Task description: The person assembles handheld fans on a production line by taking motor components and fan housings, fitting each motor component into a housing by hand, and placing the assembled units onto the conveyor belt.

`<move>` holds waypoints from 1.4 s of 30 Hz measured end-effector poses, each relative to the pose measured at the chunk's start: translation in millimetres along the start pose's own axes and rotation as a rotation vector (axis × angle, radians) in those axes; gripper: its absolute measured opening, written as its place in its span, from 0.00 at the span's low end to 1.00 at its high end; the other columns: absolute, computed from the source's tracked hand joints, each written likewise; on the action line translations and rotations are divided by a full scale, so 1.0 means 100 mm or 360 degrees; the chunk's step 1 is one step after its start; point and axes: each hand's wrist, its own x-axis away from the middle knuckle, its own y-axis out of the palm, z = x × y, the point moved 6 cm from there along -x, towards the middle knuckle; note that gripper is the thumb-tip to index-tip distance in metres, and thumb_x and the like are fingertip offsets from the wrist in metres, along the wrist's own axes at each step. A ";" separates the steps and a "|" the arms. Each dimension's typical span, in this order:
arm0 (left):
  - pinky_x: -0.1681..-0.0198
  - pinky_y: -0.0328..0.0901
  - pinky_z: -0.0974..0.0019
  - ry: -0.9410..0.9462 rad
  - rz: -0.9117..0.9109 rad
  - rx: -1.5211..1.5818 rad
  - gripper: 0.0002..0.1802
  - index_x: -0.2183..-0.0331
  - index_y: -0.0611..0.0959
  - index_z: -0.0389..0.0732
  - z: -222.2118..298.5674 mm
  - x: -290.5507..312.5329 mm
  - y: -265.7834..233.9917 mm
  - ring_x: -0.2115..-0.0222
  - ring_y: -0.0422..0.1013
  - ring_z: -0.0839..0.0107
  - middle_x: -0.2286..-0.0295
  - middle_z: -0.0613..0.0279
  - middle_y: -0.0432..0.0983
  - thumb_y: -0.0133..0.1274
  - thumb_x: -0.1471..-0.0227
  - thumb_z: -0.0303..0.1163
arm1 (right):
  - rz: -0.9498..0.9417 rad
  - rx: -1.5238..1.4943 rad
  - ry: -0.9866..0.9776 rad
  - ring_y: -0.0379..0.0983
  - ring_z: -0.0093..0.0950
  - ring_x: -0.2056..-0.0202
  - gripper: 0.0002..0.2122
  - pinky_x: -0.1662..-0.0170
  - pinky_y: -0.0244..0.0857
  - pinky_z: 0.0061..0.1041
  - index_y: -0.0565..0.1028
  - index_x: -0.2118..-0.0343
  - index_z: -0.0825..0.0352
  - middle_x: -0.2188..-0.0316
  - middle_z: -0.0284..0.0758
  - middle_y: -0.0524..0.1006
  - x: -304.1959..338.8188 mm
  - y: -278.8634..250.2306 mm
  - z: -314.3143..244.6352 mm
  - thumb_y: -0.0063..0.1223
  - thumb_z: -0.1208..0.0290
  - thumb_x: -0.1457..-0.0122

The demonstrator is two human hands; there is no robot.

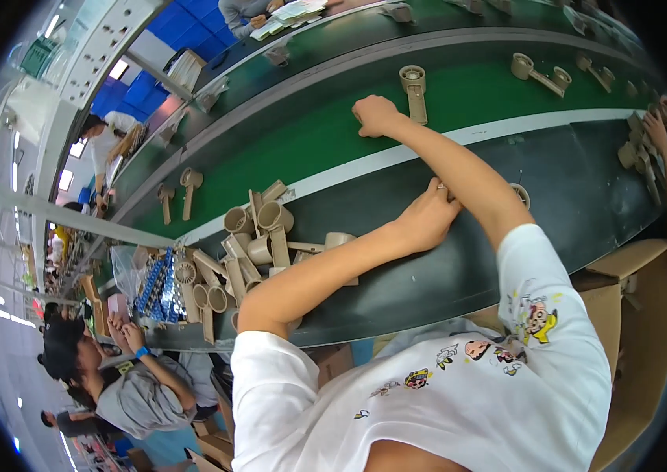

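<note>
Open brown cardboard cartons (639,315) stand at lower right beside the bench; a clear plastic bag of blue pieces (152,283) lies left.

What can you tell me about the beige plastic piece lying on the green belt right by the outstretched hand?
The beige plastic piece looks like a moulded hair-dryer-style shell: a round open barrel end with a ring inside, joined to a flat straight handle. It seems matte, hard plastic. It lies flat on the green conveyor belt, barrel end away from the person, handle toward them. The right hand, loosely closed, rests on the belt just left of it; whether they touch is unclear.
</note>
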 end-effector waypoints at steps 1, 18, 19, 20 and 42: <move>0.42 0.58 0.50 -0.0005 -0.0064 0.0238 0.36 0.46 0.70 0.39 0.06 0.04 -0.07 0.45 0.56 0.39 0.44 0.37 0.56 0.55 0.60 0.19 | 0.0118 -0.0030 0.0004 0.73 0.43 0.55 0.17 0.56 0.72 0.38 0.79 0.58 0.57 0.59 0.44 0.75 0.11 -0.06 0.06 0.62 0.68 0.55; 0.53 0.64 0.54 -0.0690 -0.0475 -0.0375 0.16 0.64 0.82 0.36 -1.06 1.96 -0.69 0.59 0.68 0.50 0.66 0.47 0.76 0.55 0.61 0.23 | 0.0438 -0.0476 -0.0314 0.61 0.42 0.51 0.28 0.50 0.61 0.35 0.78 0.53 0.52 0.53 0.41 0.66 3.24 0.42 -0.59 0.53 0.86 0.58; 0.55 0.65 0.54 -0.0566 -0.0371 -0.0338 0.12 0.68 0.83 0.36 -1.14 1.98 -0.66 0.61 0.69 0.51 0.70 0.48 0.76 0.56 0.60 0.25 | 0.0572 -0.0452 -0.0375 0.62 0.43 0.49 0.29 0.48 0.60 0.35 0.77 0.51 0.51 0.52 0.41 0.66 3.28 0.36 -0.60 0.53 0.86 0.58; 0.57 0.65 0.54 -0.0575 -0.0276 -0.0271 0.11 0.68 0.83 0.35 -1.16 1.91 -0.70 0.62 0.69 0.50 0.70 0.48 0.76 0.56 0.60 0.25 | 0.0597 -0.0439 -0.0337 0.62 0.43 0.49 0.29 0.48 0.60 0.35 0.77 0.51 0.51 0.52 0.41 0.66 3.31 0.35 -0.58 0.53 0.86 0.58; 0.77 0.60 0.64 -0.0933 -0.0176 0.0869 0.12 0.68 0.83 0.36 0.20 1.50 0.13 0.83 0.63 0.67 0.83 0.51 0.70 0.59 0.51 0.36 | 0.1049 -0.0961 0.0529 0.73 0.43 0.56 0.27 0.52 0.68 0.34 0.73 0.53 0.69 0.56 0.44 0.74 3.86 0.31 0.36 0.65 0.77 0.62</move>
